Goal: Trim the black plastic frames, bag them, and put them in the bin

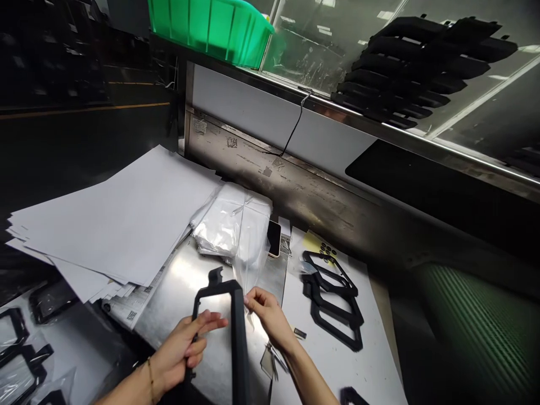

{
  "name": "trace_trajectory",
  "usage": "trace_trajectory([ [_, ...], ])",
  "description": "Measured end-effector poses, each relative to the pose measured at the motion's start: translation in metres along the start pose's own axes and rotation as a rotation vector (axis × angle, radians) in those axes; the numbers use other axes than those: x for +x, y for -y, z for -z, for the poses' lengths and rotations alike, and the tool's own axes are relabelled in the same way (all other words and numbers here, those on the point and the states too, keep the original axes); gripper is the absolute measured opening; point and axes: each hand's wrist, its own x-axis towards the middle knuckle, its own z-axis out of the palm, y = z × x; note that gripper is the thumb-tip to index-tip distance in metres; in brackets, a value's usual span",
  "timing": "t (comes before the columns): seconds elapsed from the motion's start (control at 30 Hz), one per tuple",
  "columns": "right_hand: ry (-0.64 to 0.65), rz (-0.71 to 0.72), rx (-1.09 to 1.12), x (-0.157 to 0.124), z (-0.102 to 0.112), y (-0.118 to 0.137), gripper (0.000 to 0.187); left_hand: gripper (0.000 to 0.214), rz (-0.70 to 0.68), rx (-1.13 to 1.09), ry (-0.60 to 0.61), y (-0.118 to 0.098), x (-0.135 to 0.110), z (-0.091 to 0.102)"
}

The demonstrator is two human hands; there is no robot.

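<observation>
Steel tabletop (177, 281), near edge centre: left hand (181, 351) wraps black frame (236, 326) upright; right hand (265, 312) pinches clear bag (248, 253). Judgement: steady frame, spread bag mouth, avoid snagging corner tab.

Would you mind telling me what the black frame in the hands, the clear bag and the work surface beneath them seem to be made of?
The black frame, held by the left hand, looks like moulded plastic with a matte finish showing little glare. The clear bag, pinched by the right hand, seems thin glossy plastic film, see-through and creased. The work surface appears to be brushed metal, grey with soft reflections.
</observation>
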Motion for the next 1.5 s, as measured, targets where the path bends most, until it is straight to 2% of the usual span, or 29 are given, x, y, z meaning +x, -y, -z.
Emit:
trace_trajectory([
  [0.1,0.041,-0.057,0.073,-0.03,-0.014,0.001,0.027,0.023,0.064,0.04,0.005,0.005,0.016,-0.018],
  [0.23,0.056,-0.106,0.133,-0.059,-0.014,-0.006,0.021,0.011,0.082,0.116,-0.047,0.015,0.024,-0.022],
  [0.3,-0.009,-0.09,0.181,-0.066,-0.018,-0.013,0.016,0.009,0.046,0.162,-0.067,0.021,0.021,-0.024],
  [0.37,-0.098,-0.062,0.252,-0.068,-0.027,-0.02,0.02,0.009,0.009,0.209,-0.07,0.028,0.015,-0.028],
  [0.5,-0.214,-0.035,0.499,-0.068,-0.038,-0.031,0.018,0.012,-0.053,0.269,-0.075,0.032,0.004,-0.028],
  [0.63,-0.288,-0.051,0.782,-0.063,-0.022,-0.034,0.031,0.011,-0.148,0.293,-0.119,0.019,-0.01,0.0],
  [0.73,-0.234,-0.089,0.879,-0.057,-0.012,-0.03,0.039,0.012,-0.179,0.339,-0.117,0.008,-0.036,0.032],
  [0.83,-0.154,-0.125,0.9,-0.048,-0.014,-0.022,0.039,0.026,-0.173,0.38,-0.101,0.003,-0.075,0.058],
  [0.93,-0.055,-0.128,0.837,-0.038,-0.028,-0.012,0.034,0.041,-0.108,0.41,-0.052,0.009,-0.109,0.068],
  [1.0,0.031,-0.111,0.754,-0.032,-0.043,-0.003,0.032,0.046,-0.07,0.44,-0.01,0.015,-0.118,0.066],
  [1.1,0.199,-0.062,0.569,-0.029,-0.069,0.017,0.03,0.067,-0.048,0.488,0.056,0.021,-0.11,0.061],
  [1.2,0.393,0.011,0.326,-0.033,-0.092,0.041,0.03,0.06,-0.061,0.517,0.08,0.022,-0.097,0.065],
  [1.27,0.446,0.09,0.153,-0.037,-0.103,0.054,0.028,0.045,-0.077,0.532,0.06,0.021,-0.098,0.076],
  [1.33,0.425,0.197,-0.016,-0.043,-0.11,0.062,0.023,0.034,-0.098,0.537,0.007,0.019,-0.108,0.092],
  [1.4,0.4,0.294,-0.168,-0.05,-0.114,0.062,0.018,0.03,-0.116,0.528,-0.057,0.016,-0.124,0.111],
  [1.5,0.447,0.366,-0.334,-0.062,-0.124,0.049,0.016,0.031,-0.126,0.5,-0.125,0.01,-0.15,0.138],
])
